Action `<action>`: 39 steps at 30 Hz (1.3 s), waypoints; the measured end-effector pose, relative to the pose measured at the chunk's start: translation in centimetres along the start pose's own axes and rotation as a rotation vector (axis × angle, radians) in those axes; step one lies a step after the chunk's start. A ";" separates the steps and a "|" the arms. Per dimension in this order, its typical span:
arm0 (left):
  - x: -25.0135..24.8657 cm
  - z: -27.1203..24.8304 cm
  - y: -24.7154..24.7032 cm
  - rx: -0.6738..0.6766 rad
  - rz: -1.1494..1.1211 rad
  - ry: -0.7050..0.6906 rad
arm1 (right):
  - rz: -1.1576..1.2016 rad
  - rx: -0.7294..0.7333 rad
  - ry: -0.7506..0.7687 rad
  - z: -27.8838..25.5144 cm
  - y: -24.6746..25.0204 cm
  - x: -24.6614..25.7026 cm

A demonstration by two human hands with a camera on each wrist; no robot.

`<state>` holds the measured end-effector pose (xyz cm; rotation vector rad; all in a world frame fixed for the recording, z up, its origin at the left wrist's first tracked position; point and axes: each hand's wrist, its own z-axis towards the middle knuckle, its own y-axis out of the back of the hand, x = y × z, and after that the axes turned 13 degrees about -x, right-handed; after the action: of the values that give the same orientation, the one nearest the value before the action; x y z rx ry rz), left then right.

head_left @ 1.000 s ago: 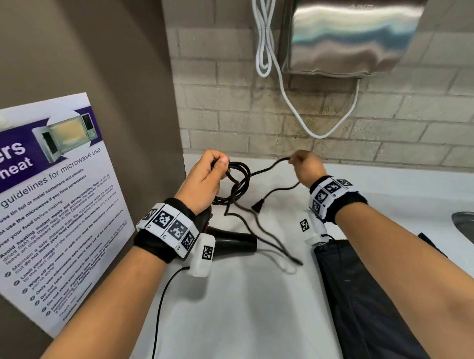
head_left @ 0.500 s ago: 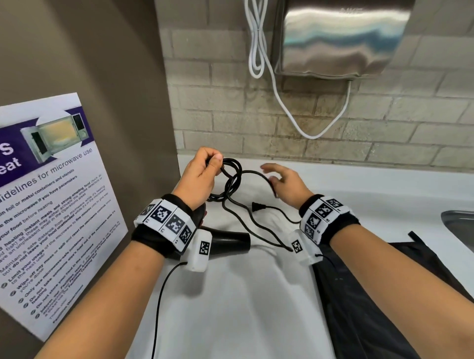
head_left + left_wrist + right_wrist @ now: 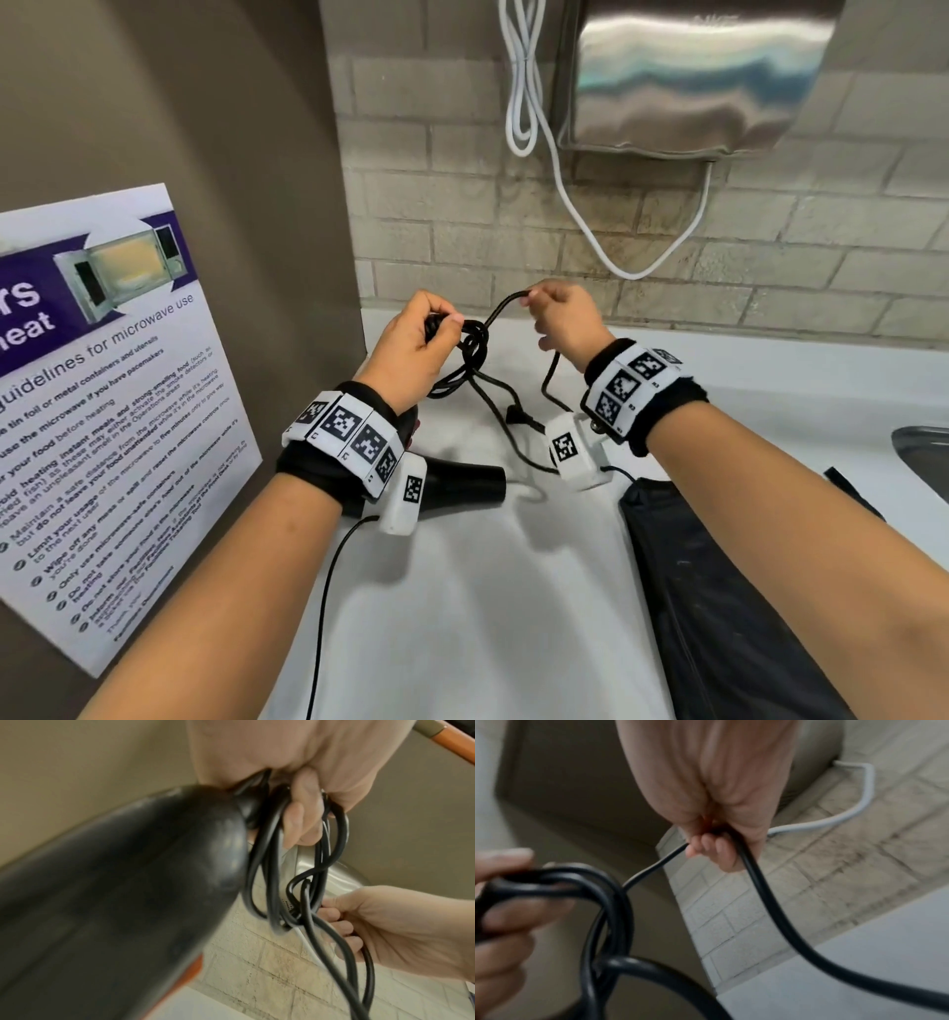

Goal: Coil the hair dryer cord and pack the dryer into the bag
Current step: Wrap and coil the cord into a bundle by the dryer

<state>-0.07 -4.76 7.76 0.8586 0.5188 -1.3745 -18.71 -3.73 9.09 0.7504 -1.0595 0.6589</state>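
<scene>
Your dryer (image 3: 462,480) lies on the counter (image 3: 462,616) at nine o'clock of the bag (image 3: 719,591), its cord (image 3: 475,349) coiled at twelve.

Glossy black cord (image 3: 475,354), brushed-metal dispenser (image 3: 688,77)

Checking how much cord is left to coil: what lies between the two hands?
In the head view, one taut stretch of the black cord runs from the coil in the left hand to the right hand pinching it; nothing else.
</scene>
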 end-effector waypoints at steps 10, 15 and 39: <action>0.1 -0.4 0.6 -0.021 -0.044 -0.003 | -0.306 -0.395 -0.313 3.4 9.2 -5.6; 0.2 -0.3 0.2 -0.033 -0.036 0.008 | -0.676 -0.319 -0.243 1.4 9.0 -7.6; -0.3 0.1 0.0 -0.038 -0.197 0.182 | -0.341 -0.280 -0.026 0.9 3.7 -5.1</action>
<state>-0.16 -4.61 8.07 0.9260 0.7848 -1.4669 -23.82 -2.89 5.44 0.6741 -0.9917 0.2045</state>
